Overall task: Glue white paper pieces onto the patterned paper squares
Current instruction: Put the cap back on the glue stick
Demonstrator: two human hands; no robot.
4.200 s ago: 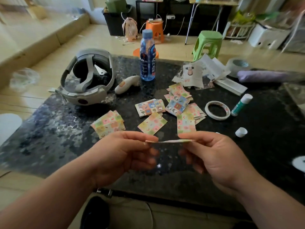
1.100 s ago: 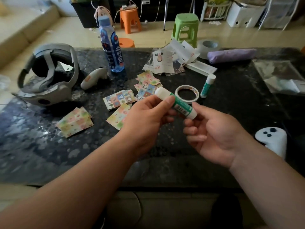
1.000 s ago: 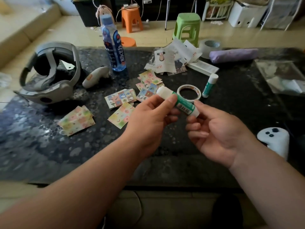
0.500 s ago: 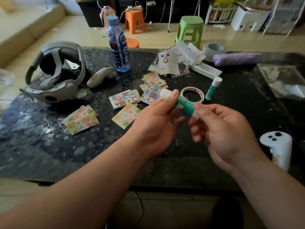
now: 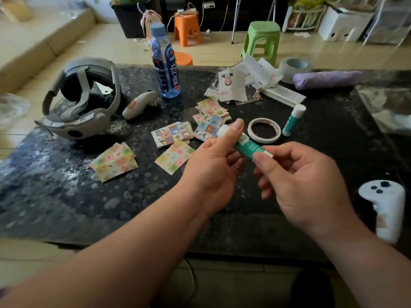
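Note:
A green glue stick [image 5: 246, 147] with a white cap is held above the dark table between both hands. My left hand [image 5: 213, 165] grips its capped end, thumb over the white cap. My right hand [image 5: 298, 181] pinches its lower end with thumb and fingers. Patterned paper squares lie on the table beyond: a yellow-pink pile [image 5: 114, 161] at left, a single square [image 5: 174, 156], a blue-toned stack [image 5: 171, 134], and a heap [image 5: 211, 117] behind my left thumb. White printed paper scraps [image 5: 240, 84] lie farther back.
A second glue stick [image 5: 293, 120] stands by a tape ring [image 5: 264, 130]. A blue bottle [image 5: 165, 63], a grey headset [image 5: 82, 101] and a white controller [image 5: 139, 105] sit at back left. Another white controller [image 5: 384, 205] is at right. A purple roll [image 5: 327, 78] lies at the far edge [image 5: 200, 67].
Earlier both hands held a patterned paper piece; now they hold the glue stick. Over the last second the right hand's grip shifted along the stick's lower end.

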